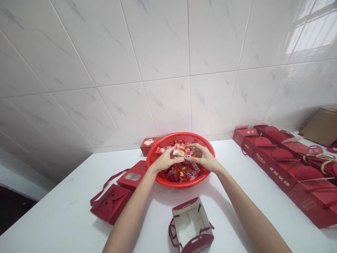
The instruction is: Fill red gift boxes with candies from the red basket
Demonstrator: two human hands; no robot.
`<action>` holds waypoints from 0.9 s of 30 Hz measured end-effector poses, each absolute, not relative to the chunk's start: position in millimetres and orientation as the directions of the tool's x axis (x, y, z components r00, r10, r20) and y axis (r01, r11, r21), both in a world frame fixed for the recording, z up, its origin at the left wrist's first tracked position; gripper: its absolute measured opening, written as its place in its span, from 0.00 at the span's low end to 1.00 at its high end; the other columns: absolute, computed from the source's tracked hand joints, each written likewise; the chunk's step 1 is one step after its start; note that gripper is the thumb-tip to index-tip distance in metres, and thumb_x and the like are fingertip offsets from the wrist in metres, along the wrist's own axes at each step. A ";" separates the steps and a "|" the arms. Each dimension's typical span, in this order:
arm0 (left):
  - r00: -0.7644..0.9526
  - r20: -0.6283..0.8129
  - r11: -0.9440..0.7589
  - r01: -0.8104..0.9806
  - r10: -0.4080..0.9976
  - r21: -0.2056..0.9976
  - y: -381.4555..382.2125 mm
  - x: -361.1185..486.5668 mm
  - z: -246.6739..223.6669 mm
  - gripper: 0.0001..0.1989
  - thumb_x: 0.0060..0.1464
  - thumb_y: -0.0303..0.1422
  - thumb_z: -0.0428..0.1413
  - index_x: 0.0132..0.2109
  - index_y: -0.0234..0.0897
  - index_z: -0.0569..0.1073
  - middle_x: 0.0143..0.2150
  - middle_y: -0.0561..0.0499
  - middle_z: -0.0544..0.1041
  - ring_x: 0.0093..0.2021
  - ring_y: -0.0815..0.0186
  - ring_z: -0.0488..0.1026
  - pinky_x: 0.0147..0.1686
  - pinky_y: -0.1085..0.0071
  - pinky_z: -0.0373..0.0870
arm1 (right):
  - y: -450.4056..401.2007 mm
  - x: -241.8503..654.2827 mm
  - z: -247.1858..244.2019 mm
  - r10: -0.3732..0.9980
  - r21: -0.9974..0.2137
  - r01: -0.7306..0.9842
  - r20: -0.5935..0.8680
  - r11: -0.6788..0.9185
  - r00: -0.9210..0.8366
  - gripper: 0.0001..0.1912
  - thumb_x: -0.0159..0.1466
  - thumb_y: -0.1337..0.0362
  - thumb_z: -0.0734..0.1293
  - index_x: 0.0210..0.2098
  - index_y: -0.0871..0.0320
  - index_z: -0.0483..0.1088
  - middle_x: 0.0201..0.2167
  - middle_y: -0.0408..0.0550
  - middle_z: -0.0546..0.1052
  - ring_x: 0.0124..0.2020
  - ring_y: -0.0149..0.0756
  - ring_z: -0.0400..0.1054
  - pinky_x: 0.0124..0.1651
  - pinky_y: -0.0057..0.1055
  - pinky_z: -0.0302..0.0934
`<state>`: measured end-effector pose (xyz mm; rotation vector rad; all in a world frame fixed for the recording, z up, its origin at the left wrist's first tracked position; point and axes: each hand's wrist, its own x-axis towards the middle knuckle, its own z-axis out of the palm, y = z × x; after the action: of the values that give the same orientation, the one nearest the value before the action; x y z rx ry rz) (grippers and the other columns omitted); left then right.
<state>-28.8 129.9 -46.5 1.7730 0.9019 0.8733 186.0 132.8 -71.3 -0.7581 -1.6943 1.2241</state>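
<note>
A small wrapped candy (179, 152) in a white, orange and red wrapper is held up over a red plastic basket (181, 184). My left hand (166, 160) pinches its left end between thumb and fingers. At the other end, my right hand (204, 159) closes its thumb and fingers on the wrapper. Beneath both hands, many red-wrapped candies (181, 173) fill the basket. Nearer to me stands an open dark red gift box (193, 225) with a white inside and cord handles; its visible floor is bare.
Two red boxes lie left of my left forearm: a ribbon-handled box (112, 202) and a windowed box (133, 174). A patterned red box (147, 146) sits behind the basket. Closed red gift boxes (273, 168) line the right side, near a cardboard box (319, 124). A tiled wall (168, 105) bounds the white table (73, 211).
</note>
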 end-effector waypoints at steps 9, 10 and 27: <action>0.375 0.224 -0.300 0.159 0.900 0.941 135.9 -33.1 -49.5 0.22 0.47 0.44 0.65 0.45 0.33 0.74 0.47 0.44 0.78 0.44 0.58 0.76 0.45 0.64 0.74 | 130.3 187.9 -67.0 0.898 -0.967 -0.083 0.253 0.239 -0.361 0.22 0.54 0.50 0.75 0.43 0.56 0.73 0.38 0.47 0.78 0.36 0.38 0.75 0.43 0.37 0.71; 0.379 0.212 -0.284 0.146 0.901 0.948 135.7 -33.4 -50.1 0.22 0.48 0.44 0.65 0.45 0.33 0.74 0.47 0.44 0.78 0.44 0.58 0.77 0.45 0.63 0.74 | 129.7 187.9 -66.0 0.895 -0.970 -0.091 0.242 0.225 -0.374 0.21 0.54 0.49 0.74 0.40 0.57 0.74 0.37 0.47 0.79 0.36 0.38 0.75 0.43 0.37 0.71; 0.575 -0.088 -0.358 0.614 0.814 0.703 135.3 -36.5 -61.9 0.18 0.46 0.29 0.58 0.47 0.36 0.77 0.49 0.46 0.79 0.49 0.56 0.76 0.51 0.65 0.70 | 134.8 184.6 -68.4 0.967 -0.948 -0.270 0.213 0.169 -0.140 0.23 0.49 0.46 0.76 0.27 0.54 0.64 0.27 0.43 0.77 0.34 0.41 0.76 0.44 0.40 0.71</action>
<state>-36.5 135.3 -61.9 2.0959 1.1345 0.3592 184.6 134.8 -68.4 -0.7927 -1.2193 1.2940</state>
